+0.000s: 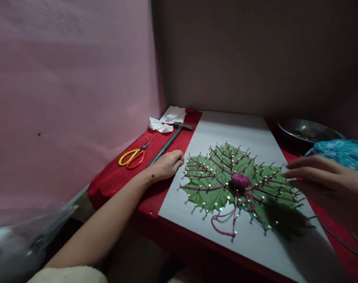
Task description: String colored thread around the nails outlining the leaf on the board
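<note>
A green leaf (pixel 205 196) lies on a white board (pixel 234 125), ringed and crossed by many nails with dark red yarn strung along its veins. A small magenta yarn ball (pixel 240 181) sits at its middle, and a loop of magenta yarn (pixel 213 228) trails onto the board. My left hand (pixel 169 163) rests curled at the board's left edge, over the hammer handle's side; the inside of its fingers is hidden. Blurred by motion, my right hand (pixel 320 177) hovers over the leaf's right side with fingers stretched out, casting a shadow on it.
Left of the board, on red cloth (pixel 108 188), lie a hammer (pixel 169 141), scissors (pixel 134 157) with yellow and orange handles, and crumpled white tissue (pixel 160 125). A metal bowl (pixel 310 127) and blue yarn (pixel 340 151) are at the right. A pink sheet (pixel 78 98) hangs left.
</note>
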Action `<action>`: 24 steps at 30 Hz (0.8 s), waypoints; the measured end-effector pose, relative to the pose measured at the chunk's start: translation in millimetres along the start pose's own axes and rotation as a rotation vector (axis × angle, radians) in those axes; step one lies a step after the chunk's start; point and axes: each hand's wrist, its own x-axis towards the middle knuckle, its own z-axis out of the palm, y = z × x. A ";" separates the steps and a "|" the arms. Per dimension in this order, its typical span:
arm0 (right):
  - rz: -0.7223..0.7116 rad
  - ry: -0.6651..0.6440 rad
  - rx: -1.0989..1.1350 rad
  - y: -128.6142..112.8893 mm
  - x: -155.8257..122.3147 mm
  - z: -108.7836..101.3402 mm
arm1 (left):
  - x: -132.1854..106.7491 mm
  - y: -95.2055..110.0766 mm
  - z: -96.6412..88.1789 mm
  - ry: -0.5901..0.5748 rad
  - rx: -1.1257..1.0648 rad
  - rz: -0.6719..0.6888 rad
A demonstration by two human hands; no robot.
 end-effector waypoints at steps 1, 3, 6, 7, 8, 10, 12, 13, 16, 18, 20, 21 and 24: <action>-0.108 -0.066 0.058 -9.0 21.1 10.2 | 0.1 0.5 -0.7 -0.003 -0.005 -0.005; -0.137 -0.206 0.135 -27.1 61.5 35.6 | 0.2 0.9 -1.9 -0.008 -0.012 -0.011; -0.066 -0.436 0.220 -51.5 110.8 79.1 | -0.2 -0.6 -2.5 -0.003 -0.015 -0.016; -0.055 -0.509 0.218 -58.9 123.1 92.4 | -0.4 -1.4 -2.3 0.000 -0.013 -0.017; -0.054 -0.547 0.212 -65.8 133.2 104.3 | -0.7 -2.2 -1.9 0.003 -0.009 -0.018; -0.074 -0.632 0.189 -77.8 147.4 122.0 | -1.3 -3.6 -0.5 0.012 0.008 -0.018; -0.101 -0.685 0.173 -86.4 155.3 131.6 | -2.2 -4.3 1.2 0.021 0.038 -0.018; -0.117 -0.710 0.175 -89.1 157.8 134.0 | -2.8 -4.4 2.1 0.025 0.057 -0.020; -0.149 -0.787 0.201 -92.4 162.5 136.6 | -5.0 -3.3 4.2 0.033 0.110 -0.035; -0.150 -0.799 0.186 -92.3 164.2 138.4 | -6.6 -1.6 5.1 0.033 0.181 -0.042; -0.138 -0.781 0.131 -92.2 165.1 141.9 | -8.0 0.3 5.8 0.029 0.301 -0.031; -0.132 -0.776 0.107 -92.3 165.5 144.1 | -8.6 1.1 6.1 0.024 0.370 -0.023; -0.086 -0.811 0.121 -93.1 167.4 150.3 | -9.5 3.3 6.3 0.003 0.526 -0.006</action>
